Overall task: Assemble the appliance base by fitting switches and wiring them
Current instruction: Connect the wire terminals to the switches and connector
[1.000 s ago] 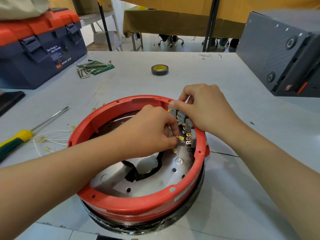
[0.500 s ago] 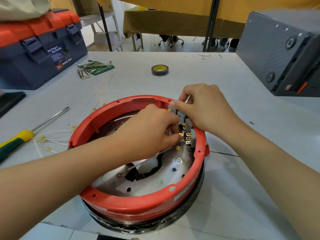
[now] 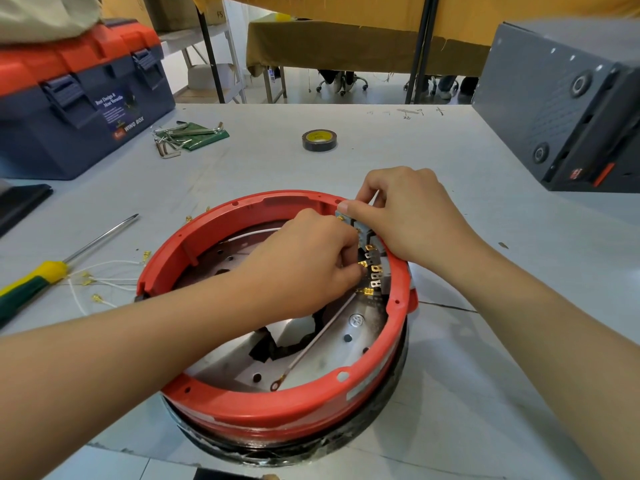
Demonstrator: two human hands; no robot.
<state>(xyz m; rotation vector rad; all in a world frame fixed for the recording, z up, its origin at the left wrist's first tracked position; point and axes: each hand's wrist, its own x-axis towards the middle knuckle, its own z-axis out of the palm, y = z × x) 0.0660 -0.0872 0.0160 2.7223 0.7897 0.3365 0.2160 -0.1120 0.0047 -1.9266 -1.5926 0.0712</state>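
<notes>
A round appliance base with a red plastic ring [image 3: 263, 407] sits on the table in front of me. Grey switches with brass terminals [image 3: 375, 271] are set inside its right wall. My left hand [image 3: 304, 268] reaches into the ring and pinches a brass connector at the switch terminals. From that spot a thin wire [image 3: 318, 341] with a ring lug at its free end runs down across the metal plate. My right hand [image 3: 408, 216] grips the switch block and ring wall from outside, thumb on top.
A yellow-green screwdriver [image 3: 45, 275] and loose white wires with brass connectors [image 3: 100, 278] lie left of the base. Behind are a blue and red toolbox [image 3: 76, 98], hex keys [image 3: 187, 133], a tape roll [image 3: 319, 140]. A grey box [image 3: 568, 102] stands at the right.
The thin wire with the ring lug has swung into view inside the ring, now lying straighter across the metal plate. My left hand shifted slightly at the terminals; my right hand stayed put.
</notes>
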